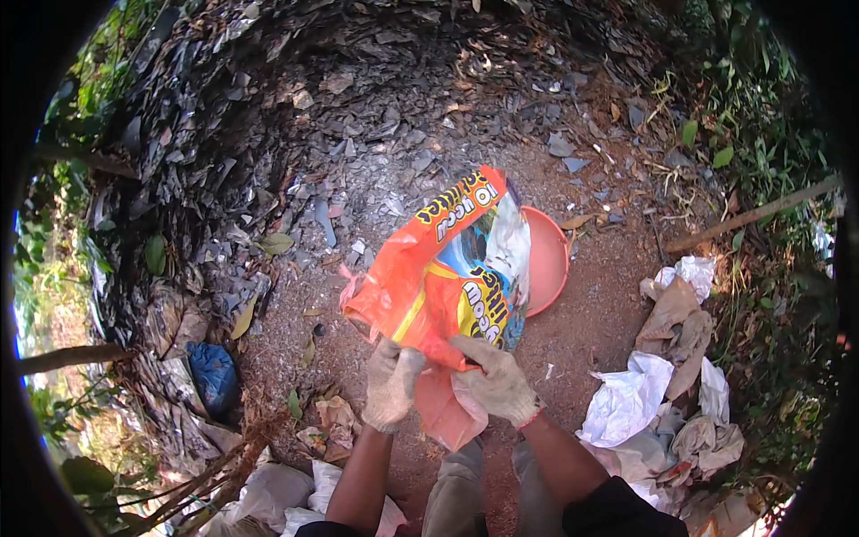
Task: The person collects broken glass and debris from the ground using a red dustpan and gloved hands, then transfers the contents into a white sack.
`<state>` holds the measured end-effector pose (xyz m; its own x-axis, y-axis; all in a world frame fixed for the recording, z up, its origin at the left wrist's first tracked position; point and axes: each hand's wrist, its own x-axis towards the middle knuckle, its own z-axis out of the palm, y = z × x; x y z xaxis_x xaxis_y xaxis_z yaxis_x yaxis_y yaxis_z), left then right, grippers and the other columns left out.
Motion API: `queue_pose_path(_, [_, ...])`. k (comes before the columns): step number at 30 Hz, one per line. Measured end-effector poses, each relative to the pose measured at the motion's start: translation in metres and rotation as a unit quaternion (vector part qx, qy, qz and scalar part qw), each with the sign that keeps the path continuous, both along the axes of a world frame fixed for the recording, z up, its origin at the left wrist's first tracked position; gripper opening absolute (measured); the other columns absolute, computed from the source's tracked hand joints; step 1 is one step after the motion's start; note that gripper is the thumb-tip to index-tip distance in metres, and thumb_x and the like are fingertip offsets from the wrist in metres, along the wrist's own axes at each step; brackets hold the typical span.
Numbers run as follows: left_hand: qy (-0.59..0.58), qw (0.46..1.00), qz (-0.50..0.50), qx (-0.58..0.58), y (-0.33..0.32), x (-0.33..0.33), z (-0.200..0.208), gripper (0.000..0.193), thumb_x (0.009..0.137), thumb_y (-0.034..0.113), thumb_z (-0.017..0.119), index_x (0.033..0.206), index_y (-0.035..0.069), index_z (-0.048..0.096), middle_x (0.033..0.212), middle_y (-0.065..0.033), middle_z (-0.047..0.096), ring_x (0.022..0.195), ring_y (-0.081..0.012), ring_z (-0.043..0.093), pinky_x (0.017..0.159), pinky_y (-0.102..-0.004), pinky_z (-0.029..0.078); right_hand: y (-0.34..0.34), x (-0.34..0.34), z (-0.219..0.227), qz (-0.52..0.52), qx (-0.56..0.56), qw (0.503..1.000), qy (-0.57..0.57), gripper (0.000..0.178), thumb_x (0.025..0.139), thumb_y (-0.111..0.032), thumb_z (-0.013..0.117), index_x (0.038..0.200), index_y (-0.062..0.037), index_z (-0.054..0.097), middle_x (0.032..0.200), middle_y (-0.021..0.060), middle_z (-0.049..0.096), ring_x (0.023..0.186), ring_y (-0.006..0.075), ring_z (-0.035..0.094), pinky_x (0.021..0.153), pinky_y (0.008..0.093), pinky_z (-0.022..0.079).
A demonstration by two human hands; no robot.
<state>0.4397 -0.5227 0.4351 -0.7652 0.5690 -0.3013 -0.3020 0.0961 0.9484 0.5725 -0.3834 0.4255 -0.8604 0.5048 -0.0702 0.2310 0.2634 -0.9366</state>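
Note:
Both my hands wear pale, dirt-stained work gloves. An orange plastic bag (398,282) with yellow, blue and printed parts hangs in front of me, creased and tilted. My left hand (393,385) is closed on its near edge, and my right hand (497,382) grips the same edge a little to the right. Between and below the gloves hangs a paler pink flap of plastic, seemingly part of the bag. Whether anything is inside the bag I cannot tell. Just beyond its right side a round red basin (548,259) rests on the ground, partly hidden by the bag.
A bank of dark, flat shards (224,116) rises ahead and to the left. White and brown crumpled plastic bags (631,398) lie at right; a blue bag (213,378) sits at left. A branch (756,215) juts in from the right. Brown dirt (573,345) surrounds my feet.

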Motion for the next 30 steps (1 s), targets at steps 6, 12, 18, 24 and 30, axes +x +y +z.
queue_pose_path(6, [0.134,0.965,0.089,-0.205,0.003,-0.026,0.004,0.045,0.088,0.022,0.071,0.124,-0.003,0.064,0.107,-0.0138,0.071,0.102,-0.023,0.067,0.091,-0.0395,0.052,0.036,-0.05,-0.025,-0.258,-0.46,0.849,-0.02,0.018,0.098,-0.013,0.058,0.102,0.0004,0.069,0.101,0.0099,0.068,0.092,0.0296,0.068,0.084,0.0379,0.056])
queue_pose_path(12, [0.075,0.924,0.256,-0.274,-0.062,-0.072,-0.112,0.035,0.095,0.027,0.068,0.114,-0.002,0.067,0.102,-0.0069,0.07,0.092,-0.0146,0.063,0.083,-0.0319,0.051,0.096,-0.075,-0.082,-0.357,-0.512,0.781,0.011,0.025,0.099,-0.021,0.058,0.108,-0.0015,0.071,0.098,0.009,0.073,0.083,0.0285,0.07,0.079,0.0409,0.056])
queue_pose_path(18, [0.018,0.911,0.009,-0.413,-0.018,-0.09,-0.122,0.045,0.098,0.043,0.061,0.121,0.004,0.065,0.102,-0.0231,0.072,0.095,-0.0355,0.073,0.08,-0.0434,0.054,0.063,-0.073,-0.12,-0.121,-0.09,0.965,-0.214,0.039,0.097,-0.042,0.057,0.11,-0.0096,0.073,0.102,0.0193,0.075,0.093,0.0383,0.071,0.08,0.0424,0.054])
queue_pose_path(24, [0.042,0.897,-0.292,-0.328,-0.032,-0.128,-0.14,0.044,0.104,0.039,0.051,0.122,0.003,0.069,0.107,-0.0158,0.075,0.1,-0.0233,0.07,0.088,-0.0412,0.055,0.177,-0.026,-0.153,0.195,0.173,0.9,-0.349,0.035,0.088,-0.039,0.068,0.108,-0.0103,0.073,0.104,0.0197,0.073,0.094,0.0339,0.072,0.077,0.0432,0.056])
queue_pose_path(30, [0.084,0.921,-0.169,-0.34,0.008,-0.152,-0.116,0.039,0.096,0.037,0.062,0.104,0.0,0.07,0.087,-0.0173,0.073,0.083,-0.0282,0.072,0.072,-0.0433,0.052,0.173,-0.054,-0.157,-0.364,-0.504,0.778,-0.091,0.024,0.089,-0.004,0.075,0.112,-0.0018,0.07,0.104,0.0061,0.073,0.083,0.0146,0.069,0.068,0.032,0.057])
